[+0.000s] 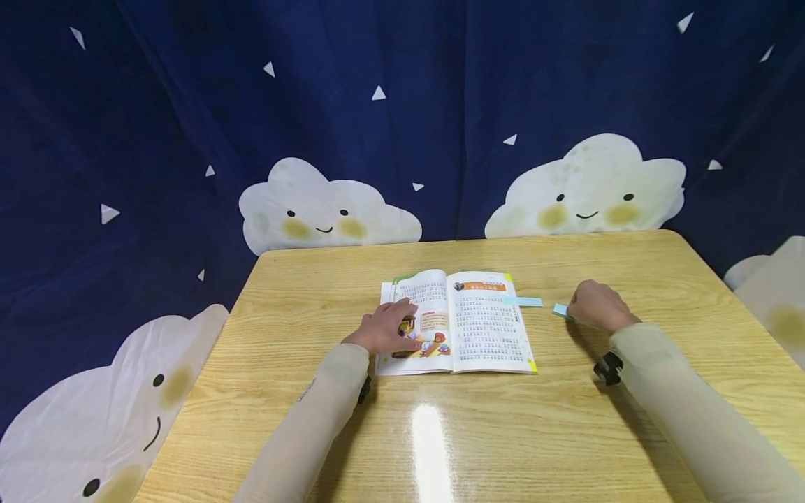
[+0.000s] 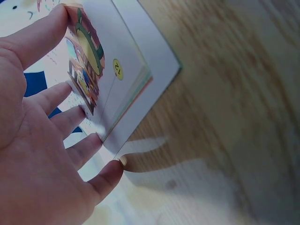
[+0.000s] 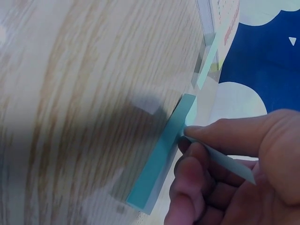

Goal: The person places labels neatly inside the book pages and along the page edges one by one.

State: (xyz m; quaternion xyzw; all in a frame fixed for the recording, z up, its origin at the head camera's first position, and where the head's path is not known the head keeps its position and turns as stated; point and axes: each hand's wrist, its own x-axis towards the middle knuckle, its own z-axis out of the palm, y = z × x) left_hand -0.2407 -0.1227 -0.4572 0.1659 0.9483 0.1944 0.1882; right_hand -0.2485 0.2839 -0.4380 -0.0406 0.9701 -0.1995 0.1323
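An open book lies on the table, with printed text on both pages and a coloured picture on the left one. Spread over that left page is my left hand, its fingertips at the page's outer edge in the left wrist view. A light blue sticky note juts out from the right page's outer edge. To the right of the book, my right hand pinches a thin sticky note strip between thumb and forefinger. The strip rises beside a narrow teal sticky note pad.
The wooden table extends around the book on all sides. Behind it hangs a dark blue curtain printed with smiling clouds and white triangles. Dark wrist devices sit at the sleeve ends.
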